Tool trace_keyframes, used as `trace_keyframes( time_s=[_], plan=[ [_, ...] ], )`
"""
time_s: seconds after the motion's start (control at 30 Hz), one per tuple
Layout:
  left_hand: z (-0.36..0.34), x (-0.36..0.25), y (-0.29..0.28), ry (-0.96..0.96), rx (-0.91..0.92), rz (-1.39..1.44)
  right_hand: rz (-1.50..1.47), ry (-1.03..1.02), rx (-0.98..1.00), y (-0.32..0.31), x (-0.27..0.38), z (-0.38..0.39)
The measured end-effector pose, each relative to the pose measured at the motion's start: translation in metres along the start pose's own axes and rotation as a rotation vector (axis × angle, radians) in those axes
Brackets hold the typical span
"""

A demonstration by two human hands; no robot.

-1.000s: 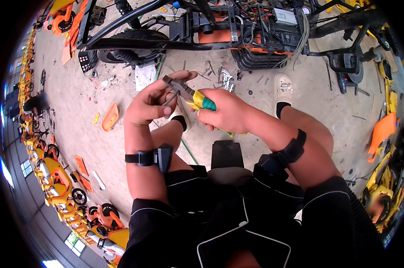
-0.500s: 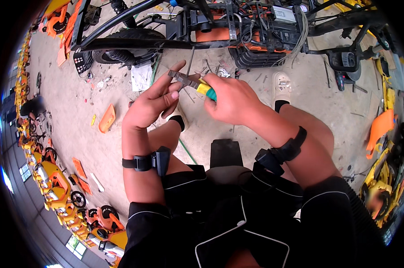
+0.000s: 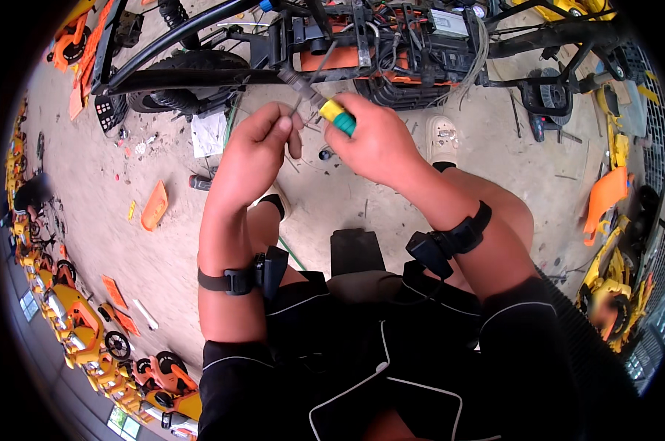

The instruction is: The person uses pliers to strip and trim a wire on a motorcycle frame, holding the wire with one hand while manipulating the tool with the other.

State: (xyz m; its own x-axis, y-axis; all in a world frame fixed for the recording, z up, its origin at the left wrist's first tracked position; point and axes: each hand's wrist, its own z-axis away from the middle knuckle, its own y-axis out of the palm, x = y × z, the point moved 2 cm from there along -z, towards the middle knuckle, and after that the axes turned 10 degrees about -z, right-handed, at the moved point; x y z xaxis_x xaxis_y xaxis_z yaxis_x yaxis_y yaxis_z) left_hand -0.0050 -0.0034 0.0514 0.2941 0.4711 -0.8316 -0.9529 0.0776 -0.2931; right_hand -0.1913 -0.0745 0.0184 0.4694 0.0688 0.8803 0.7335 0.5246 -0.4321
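Observation:
My left hand [image 3: 266,140] pinches the lower end of a thin grey rod [image 3: 325,59] between thumb and fingers. My right hand [image 3: 369,140] is wrapped round the yellow-and-green handle of metal pliers [image 3: 303,87], to the right of my left hand. The pliers' jaws cross the rod in front of the black vehicle frame [image 3: 178,79]; whether they grip it, I cannot tell.
Exposed wiring [image 3: 398,51] fills the frame's middle. A drill [image 3: 538,125] lies at the right, a dark tool [image 3: 198,182] by my left forearm, and an orange panel [image 3: 156,206] farther left. Yellow scooters [image 3: 75,323] line the left, with loose yellow parts [image 3: 615,147] at right.
The pliers' head has risen toward the frame, with the rod now angled up to the right. My left hand's fingers have drawn closed on the rod. My view has shifted slightly.

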Motion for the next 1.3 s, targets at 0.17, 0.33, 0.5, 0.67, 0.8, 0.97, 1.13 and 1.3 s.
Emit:
trace_keyframes(
  time_s=[0.17,0.33,0.5,0.67,0.8,0.97,1.13,1.3],
  plan=[
    [0.008,0.029,-0.02,0.084,-0.141,0.068,-0.033,0.152,-0.387,-0.077,-0.034,-0.038],
    [-0.009,0.024,-0.026,0.0,-0.227,0.284,0.024,-0.19,0.041,-0.038,-0.015,0.002],
    [-0.005,0.011,-0.018,-0.059,0.075,0.258,0.181,-0.166,0.504,-0.012,0.004,0.029],
    [-0.004,0.026,-0.014,-0.025,0.23,0.282,0.211,-0.113,0.56,-0.006,0.003,0.035],
    [0.0,0.026,-0.011,-0.063,0.195,0.341,0.142,-0.073,0.554,-0.001,0.01,0.045],
    [0.005,0.025,-0.013,-0.109,0.24,0.538,0.341,-0.299,0.478,-0.012,0.04,0.055],
    [0.004,0.014,-0.008,-0.132,0.265,0.658,0.416,-0.087,0.522,-0.024,0.07,0.066],
    [0.0,0.013,-0.006,-0.115,0.242,0.668,0.281,0.075,0.55,-0.024,0.085,0.075]
  ],
)
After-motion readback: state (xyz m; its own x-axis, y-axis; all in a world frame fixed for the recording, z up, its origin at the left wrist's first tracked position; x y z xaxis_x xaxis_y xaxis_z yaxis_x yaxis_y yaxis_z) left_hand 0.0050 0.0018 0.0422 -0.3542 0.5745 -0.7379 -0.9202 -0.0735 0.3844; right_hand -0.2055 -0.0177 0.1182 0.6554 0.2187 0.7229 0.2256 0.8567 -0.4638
